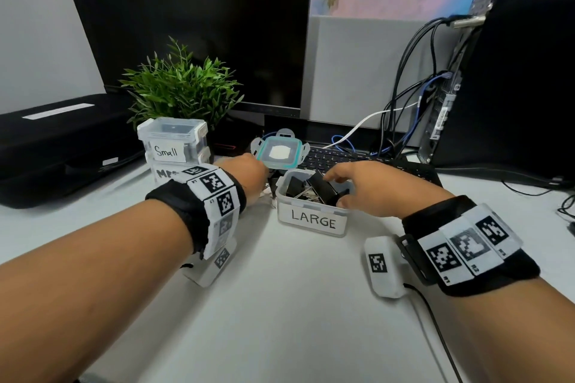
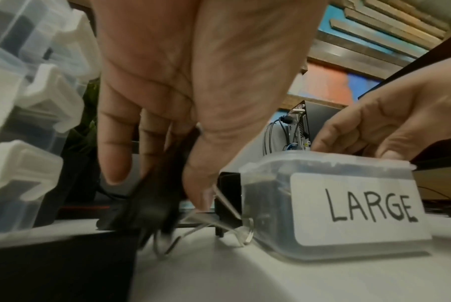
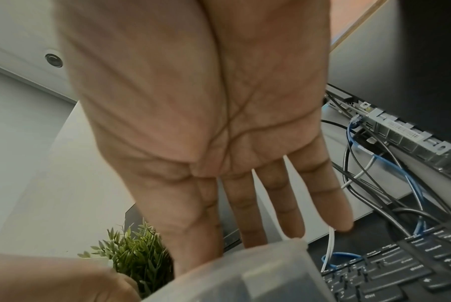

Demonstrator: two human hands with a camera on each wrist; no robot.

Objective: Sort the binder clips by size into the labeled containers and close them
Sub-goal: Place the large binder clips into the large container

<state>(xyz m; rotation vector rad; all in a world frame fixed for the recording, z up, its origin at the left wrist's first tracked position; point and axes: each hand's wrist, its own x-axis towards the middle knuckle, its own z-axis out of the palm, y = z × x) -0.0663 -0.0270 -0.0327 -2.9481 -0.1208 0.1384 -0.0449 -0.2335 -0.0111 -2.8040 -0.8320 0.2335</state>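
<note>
The open container labeled LARGE [image 1: 312, 222] stands mid-desk with several black binder clips [image 1: 317, 188] inside. Its teal-rimmed lid [image 1: 281, 153] lies just behind it. My left hand [image 1: 252, 174] reaches down left of the container. In the left wrist view, the left hand [image 2: 154, 190] pinches a blurred black binder clip [image 2: 147, 206] between thumb and fingers. Another black clip [image 2: 228, 196] stands on the desk against the LARGE container [image 2: 348, 208]. My right hand [image 1: 357, 186] rests on the container's right rim with its fingers straight over the clips. The right hand [image 3: 198, 251] holds nothing.
Closed Small [image 1: 172, 140] and Medium containers are stacked at the left, in front of a potted plant [image 1: 180, 87]. A keyboard [image 1: 367, 163] and monitor stand behind, a computer tower with cables [image 1: 497, 87] at the right, and a black case [image 1: 62, 146] at the far left.
</note>
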